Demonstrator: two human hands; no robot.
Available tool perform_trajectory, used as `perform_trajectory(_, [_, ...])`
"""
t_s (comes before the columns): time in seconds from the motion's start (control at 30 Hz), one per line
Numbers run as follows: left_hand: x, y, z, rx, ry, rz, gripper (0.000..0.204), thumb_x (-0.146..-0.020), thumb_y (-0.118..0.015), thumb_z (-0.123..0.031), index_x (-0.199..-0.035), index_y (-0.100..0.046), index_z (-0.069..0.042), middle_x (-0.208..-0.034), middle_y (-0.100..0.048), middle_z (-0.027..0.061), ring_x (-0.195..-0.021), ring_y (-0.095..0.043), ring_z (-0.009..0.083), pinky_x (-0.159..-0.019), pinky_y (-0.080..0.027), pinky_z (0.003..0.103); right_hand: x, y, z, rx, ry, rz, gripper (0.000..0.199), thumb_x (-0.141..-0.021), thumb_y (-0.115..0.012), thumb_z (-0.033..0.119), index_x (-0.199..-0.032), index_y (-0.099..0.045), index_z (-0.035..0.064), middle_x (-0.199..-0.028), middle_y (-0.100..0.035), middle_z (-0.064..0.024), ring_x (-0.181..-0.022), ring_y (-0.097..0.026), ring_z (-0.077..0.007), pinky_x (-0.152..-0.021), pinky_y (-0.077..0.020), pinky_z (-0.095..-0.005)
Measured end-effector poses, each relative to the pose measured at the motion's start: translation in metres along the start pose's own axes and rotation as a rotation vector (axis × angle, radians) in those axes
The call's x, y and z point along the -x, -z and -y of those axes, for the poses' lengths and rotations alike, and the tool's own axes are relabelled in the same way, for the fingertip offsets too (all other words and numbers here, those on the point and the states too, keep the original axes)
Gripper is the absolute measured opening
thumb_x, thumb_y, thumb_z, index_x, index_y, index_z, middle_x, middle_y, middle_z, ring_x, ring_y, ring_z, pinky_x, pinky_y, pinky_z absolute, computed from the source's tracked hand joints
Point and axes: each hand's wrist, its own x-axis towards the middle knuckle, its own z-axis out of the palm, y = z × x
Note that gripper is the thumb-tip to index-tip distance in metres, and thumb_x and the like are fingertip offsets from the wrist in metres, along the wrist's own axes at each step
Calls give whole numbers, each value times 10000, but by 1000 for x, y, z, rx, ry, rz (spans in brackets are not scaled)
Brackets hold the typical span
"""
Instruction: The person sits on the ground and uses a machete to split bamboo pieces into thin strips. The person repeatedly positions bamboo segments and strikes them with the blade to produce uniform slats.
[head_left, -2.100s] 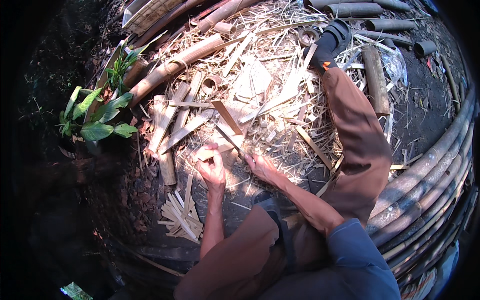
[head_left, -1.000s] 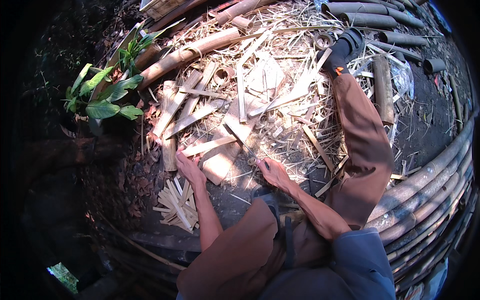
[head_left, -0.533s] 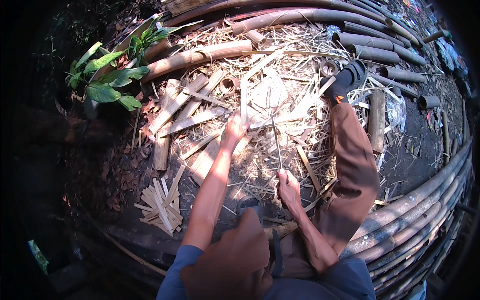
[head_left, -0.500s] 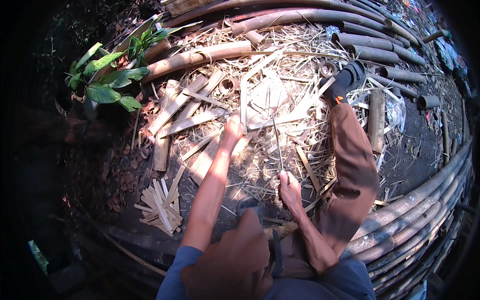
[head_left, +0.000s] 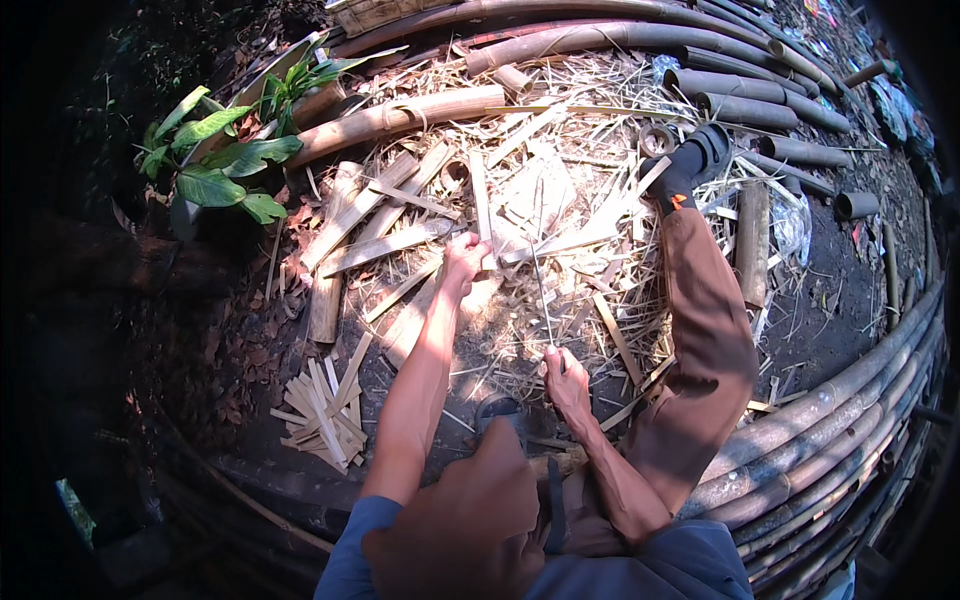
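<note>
Pinching a long, flat, pale-tan bamboo strip near its lower end between thumb and fingers of the left hand, pointing its far end away over sunlit litter. Gripping in the right hand, with fingers curled round the handle, a thin, straight metal knife — aiming the blade forward, apart from the strip, seemingly not cutting at this instant.

Appearing partway along, judging by the layout. Probably counting as done a loose, fanned heap of slim, cream-coloured bamboo slivers, lying on the dark earth ground left of the left forearm. Showing no thin splitting yet on the broad, light-brown split bamboo slats farther left, nor on the thick, round, tan bamboo pole beyond. Probably counting the held strip as unfinished; not showing clearly any trimming along its edges. Seeing plenty of straw-coloured bamboo shavings beyond the knife, suggesting much paring already.

Finding no readable brand, label or lettering on bamboo, blade or the blue-grey cloth sleeve. Noticing only a small, bright-orange patch above the dark-shod foot — too small for reading.
</note>
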Motion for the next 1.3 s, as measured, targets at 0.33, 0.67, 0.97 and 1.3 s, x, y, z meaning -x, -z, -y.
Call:
perform_trajectory(0.33, [50,79,-45,564,-530,-425,264,-998,-535,-234,-1159,-449,-44,-931,-571,81,-839,-548,176,-871,-456,347,2,-21,11,48,113,20,473,-985,-468,449,-909,-572,-6,-690,-584,-222,-661,-597,-377,-635,-456,-446])
perform_trajectory(0.67, [115,45,-23,269,-430,-692,347,-1037,-381,-256,-1285,-413,-16,-1243,-568,222,-1177,-551,359,-1001,-446,507,-2,-16,-4,120,201,-16,475,-976,-512,427,-825,-523,-23,-570,-504,-196,-519,-508,-320,-533,-402,-435])
perform_trajectory(0.97, [156,42,-43,-303,-210,-666,308,-1010,-382,-135,-1044,-551,120,-857,-653,240,-772,-710,303,-650,-608,341,31,-54,62,120,229,395,514,-985,-464,484,-848,-541,-5,-590,-479,-173,-571,-488,-254,-587,-415,-431])
perform_trajectory(1.3, [153,51,-29,-424,-249,-643,292,-1001,-368,-126,-965,-511,126,-873,-647,244,-802,-712,310,-695,-613,350,20,-47,54,163,220,402,569,-975,-432,507,-984,-615,-31,-736,-607,-241,-742,-628,-396,-700,-466,-461])
